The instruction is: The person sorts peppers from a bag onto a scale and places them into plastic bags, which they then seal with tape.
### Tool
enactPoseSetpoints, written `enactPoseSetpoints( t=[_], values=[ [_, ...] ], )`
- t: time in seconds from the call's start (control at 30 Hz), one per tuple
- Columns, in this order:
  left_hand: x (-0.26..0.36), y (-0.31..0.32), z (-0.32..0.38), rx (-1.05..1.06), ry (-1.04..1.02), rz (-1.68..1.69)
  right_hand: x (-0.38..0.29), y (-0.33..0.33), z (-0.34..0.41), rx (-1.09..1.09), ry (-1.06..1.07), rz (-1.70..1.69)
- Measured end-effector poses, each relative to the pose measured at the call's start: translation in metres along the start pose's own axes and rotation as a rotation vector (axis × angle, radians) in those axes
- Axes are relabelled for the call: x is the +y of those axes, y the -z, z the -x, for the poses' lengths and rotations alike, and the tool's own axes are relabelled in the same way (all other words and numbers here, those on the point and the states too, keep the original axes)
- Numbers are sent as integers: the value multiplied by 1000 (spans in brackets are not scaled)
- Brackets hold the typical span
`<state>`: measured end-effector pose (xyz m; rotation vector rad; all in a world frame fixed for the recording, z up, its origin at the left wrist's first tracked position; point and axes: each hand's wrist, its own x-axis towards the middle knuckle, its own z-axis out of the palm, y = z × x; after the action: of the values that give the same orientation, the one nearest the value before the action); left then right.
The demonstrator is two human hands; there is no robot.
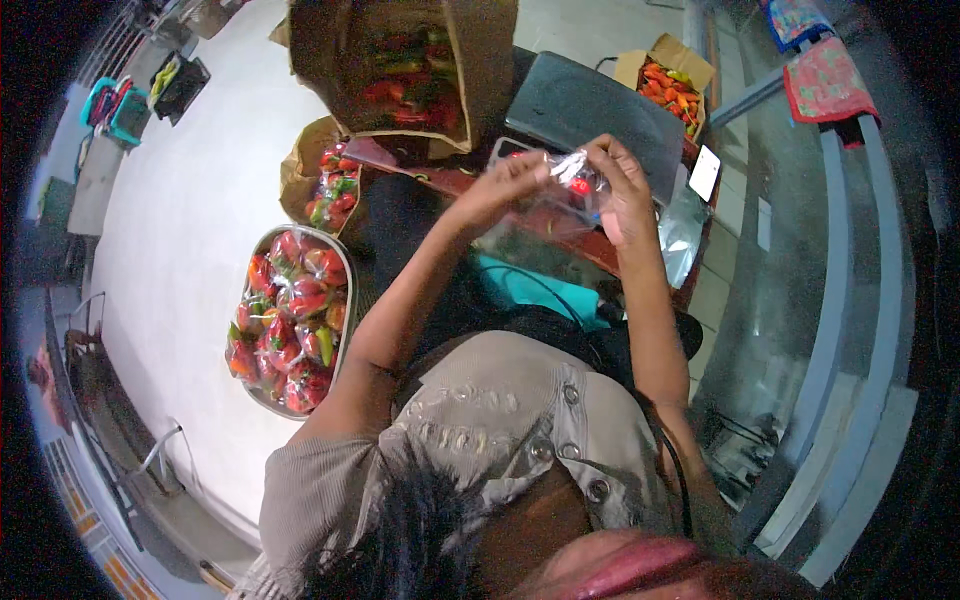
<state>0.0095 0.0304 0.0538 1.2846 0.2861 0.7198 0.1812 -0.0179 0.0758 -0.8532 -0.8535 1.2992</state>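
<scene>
Both of my hands pinch a clear plastic bag (566,169) between their fingertips. My left hand (514,180) grips its left side and my right hand (622,184) its right side. The bag hangs over a digital scale's display (580,185) with red lit digits, partly seen through the film. Behind my hands lies the scale's large dark flat platform (592,105). Small loose peppers (671,90) fill an open cardboard box at its far right. Bagged red and green peppers (289,322) are piled in an oval tub left of my left arm. Whether the held bag contains anything is unclear.
A large brown paper bag (487,67) with peppers inside stands at the back; a smaller one (300,169) holds bagged peppers. A white phone-like slab (705,172) and flat clear plastic bags (679,240) lie right of my right hand. Turquoise cloth (532,289) is near my lap.
</scene>
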Motion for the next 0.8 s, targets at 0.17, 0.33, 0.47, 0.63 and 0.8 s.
enactPoseSetpoints(
  t=[0.17, 0.33, 0.47, 0.63, 0.8],
  values=[
    [0, 9, 11, 15, 113, -81, -5, -14, 11, -34, -166, -201],
    [32, -11, 6, 184, 156, 405, -5, -1, 17, -362, -245, 19],
    [6, -10, -4, 290, 134, 615, -18, 4, 13, -378, -278, 371],
    [0, 4, 1, -143, 221, 34, -10, 0, 8, 45, -117, -183],
    [5, 22, 1, 40, 162, 59, -1, 24, 1, -114, -217, -237]
  ],
)
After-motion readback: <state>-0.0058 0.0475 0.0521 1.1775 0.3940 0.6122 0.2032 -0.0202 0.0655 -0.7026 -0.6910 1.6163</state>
